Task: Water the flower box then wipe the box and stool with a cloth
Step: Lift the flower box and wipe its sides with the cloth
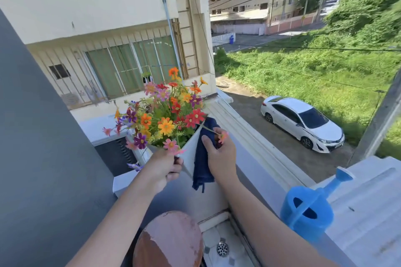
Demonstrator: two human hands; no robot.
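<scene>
A white flower box [189,152] full of orange, red, pink and purple flowers [167,119] is held up above the balcony ledge. My left hand [163,168] grips its near lower corner. My right hand [219,156] presses a dark blue cloth [202,169] flat against the box's right side; the cloth hangs down below the hand. A round stool [169,243] with a worn reddish, peeling seat stands below, between my forearms. The blue watering can [308,212] rests on the ledge at the right.
The grey balcony ledge [258,171] runs from centre to lower right, with a drop to a driveway and a white car [303,123] beyond. A dark grey wall [39,136] fills the left. A floor drain [222,249] sits by the stool.
</scene>
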